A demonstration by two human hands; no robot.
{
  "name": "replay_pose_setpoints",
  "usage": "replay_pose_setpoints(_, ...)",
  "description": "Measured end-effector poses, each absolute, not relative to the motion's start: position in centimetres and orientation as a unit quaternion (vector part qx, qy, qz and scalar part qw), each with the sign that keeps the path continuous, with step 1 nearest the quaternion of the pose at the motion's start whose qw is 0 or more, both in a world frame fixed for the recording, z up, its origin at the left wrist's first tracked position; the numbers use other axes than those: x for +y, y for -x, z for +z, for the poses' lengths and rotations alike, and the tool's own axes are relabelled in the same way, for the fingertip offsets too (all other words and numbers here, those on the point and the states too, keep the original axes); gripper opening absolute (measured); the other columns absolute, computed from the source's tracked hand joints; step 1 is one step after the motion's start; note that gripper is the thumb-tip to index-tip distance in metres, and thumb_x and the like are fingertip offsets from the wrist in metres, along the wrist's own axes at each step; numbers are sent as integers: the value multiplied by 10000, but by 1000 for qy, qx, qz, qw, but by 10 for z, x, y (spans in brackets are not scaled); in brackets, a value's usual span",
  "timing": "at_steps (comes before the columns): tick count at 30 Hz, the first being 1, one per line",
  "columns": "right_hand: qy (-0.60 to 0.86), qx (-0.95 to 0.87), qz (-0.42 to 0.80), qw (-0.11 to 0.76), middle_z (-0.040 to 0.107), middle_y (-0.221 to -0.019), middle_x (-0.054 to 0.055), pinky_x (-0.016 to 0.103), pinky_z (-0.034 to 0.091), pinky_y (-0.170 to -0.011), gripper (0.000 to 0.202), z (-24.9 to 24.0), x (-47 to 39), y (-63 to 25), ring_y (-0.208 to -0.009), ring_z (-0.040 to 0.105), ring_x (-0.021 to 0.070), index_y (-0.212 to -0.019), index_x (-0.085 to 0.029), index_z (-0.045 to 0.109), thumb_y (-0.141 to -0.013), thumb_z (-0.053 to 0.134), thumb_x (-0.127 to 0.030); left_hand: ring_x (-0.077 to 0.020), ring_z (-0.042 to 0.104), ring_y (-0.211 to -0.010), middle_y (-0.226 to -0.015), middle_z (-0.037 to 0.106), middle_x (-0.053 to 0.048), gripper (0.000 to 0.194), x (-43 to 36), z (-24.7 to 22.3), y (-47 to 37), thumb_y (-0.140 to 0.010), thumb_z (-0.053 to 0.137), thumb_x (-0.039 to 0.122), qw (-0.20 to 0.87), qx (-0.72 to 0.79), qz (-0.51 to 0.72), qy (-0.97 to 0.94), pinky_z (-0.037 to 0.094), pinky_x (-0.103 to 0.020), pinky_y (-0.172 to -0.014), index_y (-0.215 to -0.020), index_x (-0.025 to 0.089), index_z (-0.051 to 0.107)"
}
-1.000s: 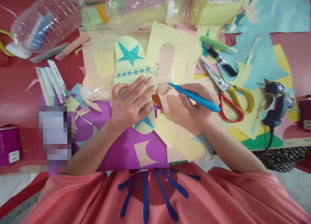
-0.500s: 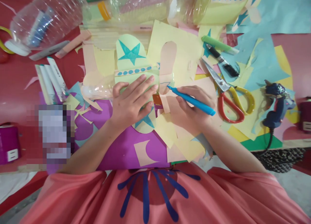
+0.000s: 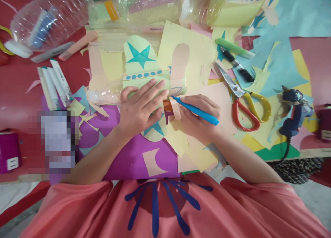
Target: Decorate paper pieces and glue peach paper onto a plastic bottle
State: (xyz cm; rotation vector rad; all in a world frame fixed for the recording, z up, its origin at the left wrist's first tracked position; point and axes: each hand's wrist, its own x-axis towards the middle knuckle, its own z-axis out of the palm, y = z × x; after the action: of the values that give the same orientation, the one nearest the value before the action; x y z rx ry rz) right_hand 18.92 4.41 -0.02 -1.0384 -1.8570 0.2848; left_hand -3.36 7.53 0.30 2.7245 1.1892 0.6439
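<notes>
My left hand (image 3: 144, 105) lies with fingers stretched over a small plastic bottle (image 3: 104, 95) wrapped in pale green paper (image 3: 148, 79). A strip with blue dots (image 3: 143, 75) crosses the wrap, and paper wings with blue-green stars (image 3: 141, 54) stick out above and below it. In my right hand (image 3: 200, 115) is a blue marker (image 3: 198, 110), gripped like a pen. Its tip touches, or nearly touches, a pale pink paper piece (image 3: 180, 59) at the bottle's right end, where a thin blue outline (image 3: 176, 91) shows.
Scissors (image 3: 239, 93) with red and yellow handles lie to the right, near a black marker (image 3: 238, 64) and a green marker (image 3: 234, 47). A glue gun (image 3: 294, 110) rests farther right. Clear bottles (image 3: 54, 21) line the back; white markers (image 3: 55, 83) lie left among paper scraps.
My right hand and the blue marker have shifted left and slightly down. The blue line on the pink paper has grown into a longer pointed outline. My left hand stays in place.
</notes>
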Motion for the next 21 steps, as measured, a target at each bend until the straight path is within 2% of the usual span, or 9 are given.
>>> replay_pose_setpoints(4,413,-776,84,469,769,-964,43,354,614,-761,222,-3,43,-189,-854,735,177,-1045,-237,682,-855,649,-127,-205,498,-1371,-1485,503,76,445,75,2,33,-998,346,338,39,399,207,-892,302,-425,-1112,-1436,403,386)
replay_pose_setpoints(7,414,-773,119,466,764,-944,35,333,617,-732,247,1,42,-193,-840,734,174,-1088,-242,672,-865,641,-140,-218,509,-1362,-1479,512,70,456,75,2,33,-1001,343,337,31,393,210,-895,305,-430,-1106,-1452,392,376)
replay_pose_setpoints(10,413,-761,119,486,757,-921,33,318,615,-697,280,4,42,-199,-822,729,176,-1124,-239,664,-856,663,-160,-225,522,-1349,-1471,524,57,454,74,2,34,-1003,353,338,16,382,221,-897,302,-432,-1102,-1456,370,377)
replay_pose_setpoints(14,429,-735,96,516,755,-976,34,358,613,-758,308,2,44,-204,-881,725,189,-1164,-246,663,-861,664,-189,-231,529,-1340,-1462,536,46,465,73,0,35,-1005,355,333,9,368,222,-903,286,-444,-1115,-1470,353,359)
replay_pose_setpoints(21,453,-741,107,483,760,-1029,30,370,616,-804,312,2,46,-200,-939,730,195,-1196,-260,656,-893,620,-193,-243,513,-1354,-1466,535,44,459,73,-3,36,-1014,332,359,22,372,215,-903,282,-471,-1124,-1473,363,351)
